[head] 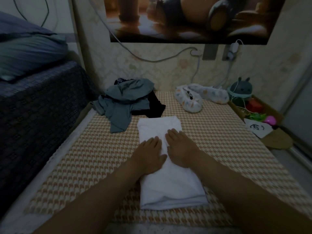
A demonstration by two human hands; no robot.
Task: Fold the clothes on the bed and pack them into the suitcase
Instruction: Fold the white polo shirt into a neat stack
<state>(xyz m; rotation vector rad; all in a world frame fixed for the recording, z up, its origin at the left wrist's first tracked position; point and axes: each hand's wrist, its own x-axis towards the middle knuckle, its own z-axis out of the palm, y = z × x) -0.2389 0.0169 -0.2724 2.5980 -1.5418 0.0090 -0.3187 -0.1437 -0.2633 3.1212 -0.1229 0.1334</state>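
Left hand (151, 152) and right hand (180, 147) lie flat on white garment (168, 186) running lengthwise forward.

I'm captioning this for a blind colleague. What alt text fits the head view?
The left hand and right hand lie flat, side by side, on a folded white garment on a houndstooth-patterned bed cover. Beyond it, a crumpled grey-blue garment overlaps a black garment; spotted white slippers sit farther right.

The bed (219, 149) shows a tan-and-white houndstooth cover. Down its middle lies a folded white garment (170, 188), lengthwise. Beyond that, far left, a crumpled grey-blue heap of clothes (124, 100) overlaps a black garment (156, 105). Over at the far right, near the wall, lies a spotted white soft item (194, 104).
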